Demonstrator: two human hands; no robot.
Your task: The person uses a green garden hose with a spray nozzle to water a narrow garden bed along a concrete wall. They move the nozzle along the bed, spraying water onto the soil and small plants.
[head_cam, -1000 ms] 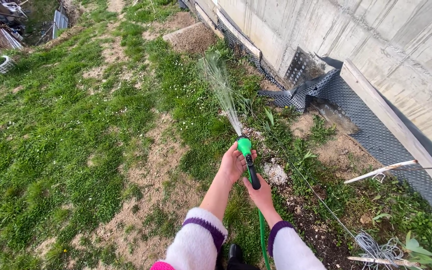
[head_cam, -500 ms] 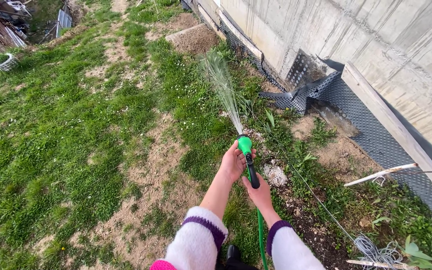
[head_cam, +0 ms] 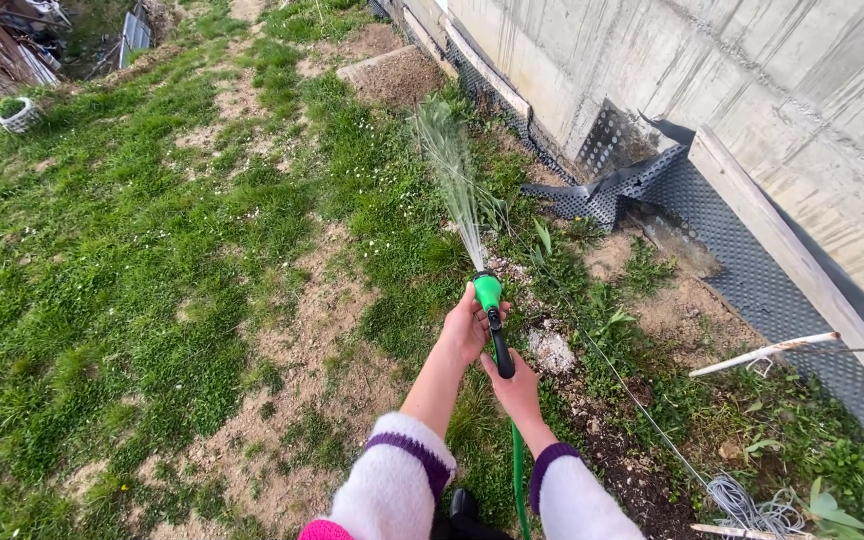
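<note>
Both hands grip the green spray nozzle [head_cam: 490,293]: left hand [head_cam: 465,326] wraps its head, right hand [head_cam: 516,388] closes round the black handle (hose [head_cam: 520,480] trailing below), spraying grass [head_cam: 132,250].

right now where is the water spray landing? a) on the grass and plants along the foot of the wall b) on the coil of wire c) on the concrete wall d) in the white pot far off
a: the spray fans from the green nozzle onto grass near the wall base.
</note>
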